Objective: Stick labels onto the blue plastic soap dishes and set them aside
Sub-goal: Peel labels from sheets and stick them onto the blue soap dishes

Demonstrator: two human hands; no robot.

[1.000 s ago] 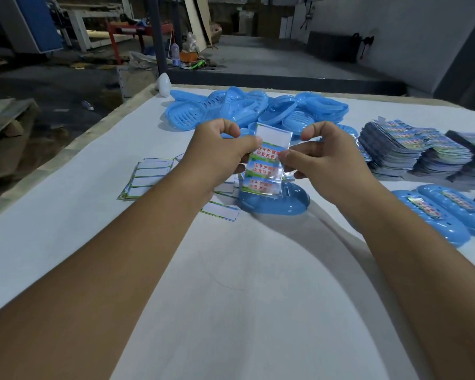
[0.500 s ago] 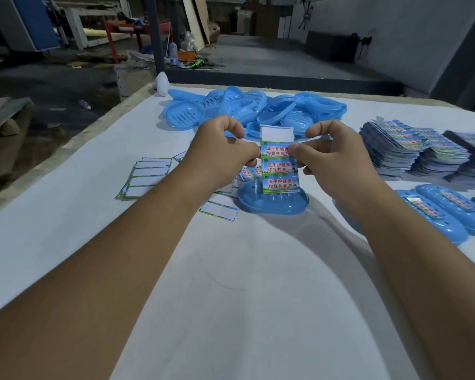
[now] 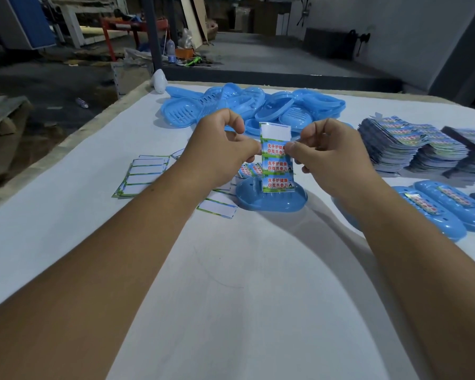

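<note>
Peeling: both hands pinch the label strip (image 3: 277,160), now raised upright above the soap dish (image 3: 270,200).
Left hand (image 3: 222,149): pinching the strip's edge.
Right hand (image 3: 327,152): pinching the top label.
Meaning: a label is likely about to come off.

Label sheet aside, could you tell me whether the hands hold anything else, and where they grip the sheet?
Only the label sheet: left hand pinches its left edge, right hand its right edge.

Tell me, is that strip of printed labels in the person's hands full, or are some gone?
Partly used. The strip of printed labels shows a blank white panel on top and three printed stickers below it.
</note>
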